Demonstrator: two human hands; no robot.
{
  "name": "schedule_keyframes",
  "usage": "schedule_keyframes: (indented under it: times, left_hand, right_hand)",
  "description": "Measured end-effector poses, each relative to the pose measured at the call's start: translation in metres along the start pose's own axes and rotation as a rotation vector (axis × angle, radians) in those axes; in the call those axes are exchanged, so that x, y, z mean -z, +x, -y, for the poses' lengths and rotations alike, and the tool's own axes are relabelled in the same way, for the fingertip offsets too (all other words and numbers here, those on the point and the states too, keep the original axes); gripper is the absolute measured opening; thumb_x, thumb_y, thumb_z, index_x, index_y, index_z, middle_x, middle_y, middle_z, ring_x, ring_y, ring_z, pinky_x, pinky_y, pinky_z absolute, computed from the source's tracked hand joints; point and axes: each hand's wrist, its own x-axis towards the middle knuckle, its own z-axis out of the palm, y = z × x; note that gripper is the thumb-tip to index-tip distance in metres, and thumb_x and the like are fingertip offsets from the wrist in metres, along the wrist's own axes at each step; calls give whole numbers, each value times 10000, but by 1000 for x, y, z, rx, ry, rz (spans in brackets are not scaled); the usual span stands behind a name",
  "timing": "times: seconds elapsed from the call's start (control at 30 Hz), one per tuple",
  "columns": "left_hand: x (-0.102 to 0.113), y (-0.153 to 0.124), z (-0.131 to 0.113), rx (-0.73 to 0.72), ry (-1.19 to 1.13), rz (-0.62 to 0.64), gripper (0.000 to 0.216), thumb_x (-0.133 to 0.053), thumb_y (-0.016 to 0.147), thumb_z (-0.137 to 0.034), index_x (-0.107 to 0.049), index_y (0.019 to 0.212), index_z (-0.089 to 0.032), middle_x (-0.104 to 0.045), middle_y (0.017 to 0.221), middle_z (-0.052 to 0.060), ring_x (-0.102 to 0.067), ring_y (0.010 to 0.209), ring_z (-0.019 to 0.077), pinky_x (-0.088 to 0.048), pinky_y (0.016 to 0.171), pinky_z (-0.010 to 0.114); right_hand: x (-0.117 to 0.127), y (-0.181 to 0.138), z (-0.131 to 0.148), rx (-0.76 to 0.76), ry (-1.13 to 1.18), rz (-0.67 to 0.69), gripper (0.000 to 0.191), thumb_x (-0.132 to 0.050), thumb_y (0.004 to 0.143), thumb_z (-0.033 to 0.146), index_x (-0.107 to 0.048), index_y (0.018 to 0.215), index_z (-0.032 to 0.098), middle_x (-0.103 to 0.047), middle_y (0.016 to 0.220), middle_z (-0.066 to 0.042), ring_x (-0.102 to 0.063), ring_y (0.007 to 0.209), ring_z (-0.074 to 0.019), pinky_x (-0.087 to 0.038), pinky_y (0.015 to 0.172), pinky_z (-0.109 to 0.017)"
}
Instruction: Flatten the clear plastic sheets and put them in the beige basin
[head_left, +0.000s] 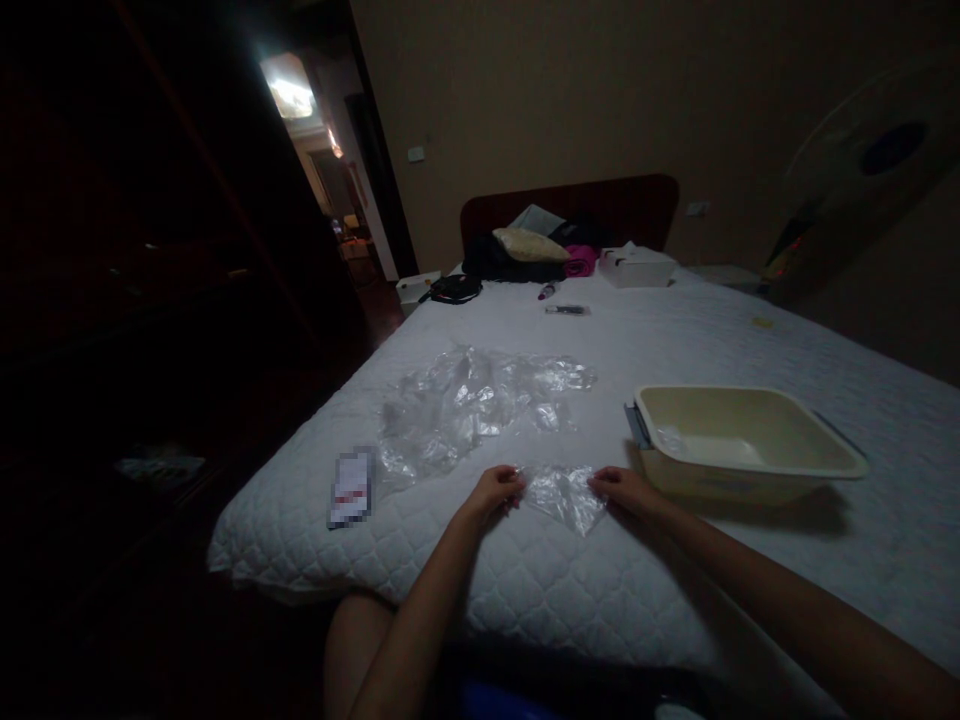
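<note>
Near the front of the white quilted bed (540, 590), a clear plastic bag (564, 495) is stretched between my two hands. My left hand (499, 490) pinches its left edge, and my right hand (621, 488) pinches the right edge. The bag's lower part narrows to a crumpled point. Just beyond it lies a spread pile of clear plastic bags (480, 400). To the right of my right hand stands a cream plastic bin (750, 480) with grey side handles; a small piece of clear plastic (670, 437) shows inside it.
A blurred-out phone-like object (352, 488) lies by the bed's left edge. Toward the headboard (652, 195) are a black pouch (455, 289), a white box (637, 268), a dark slim item (567, 310) and a pillow (529, 245). A fan (885, 150) stands at right.
</note>
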Motion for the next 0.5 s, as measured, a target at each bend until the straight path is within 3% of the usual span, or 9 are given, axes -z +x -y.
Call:
schedule_keyframes:
  times: [0.13, 0.3, 0.5]
  left_hand:
    - [-4, -1, 0, -30, -11, -23, 373, -711, 504, -212, -509, 808, -137, -543, 700, -16, -477, 409, 33, -262, 356, 147]
    - [-6, -5, -1, -65, -59, 0, 340, -681, 484, -174, -497, 769, -146, -525, 664, -25, -499, 445, 63, -303, 376, 159]
    - [-8, -4, 1, -101, -60, -79, 321, -648, 475, -129, -514, 766, -140, -533, 684, -21, -458, 445, 42, -323, 398, 162]
  right_hand:
    - [-7, 3, -2, 1, -35, -39, 106, -584, 541, 238, -551, 615, 170, -558, 531, 8, -500, 517, -127, -377, 498, -234]
    - [-10, 6, -5, 52, -10, -37, 114, -580, 550, 261, -552, 613, 170, -563, 536, 2, -502, 513, -126, -377, 494, -235]
    - [-8, 8, -15, 148, 2, -27, 165, -603, 535, 290, -558, 628, 161, -575, 560, -1, -520, 556, -138, -397, 538, -246]
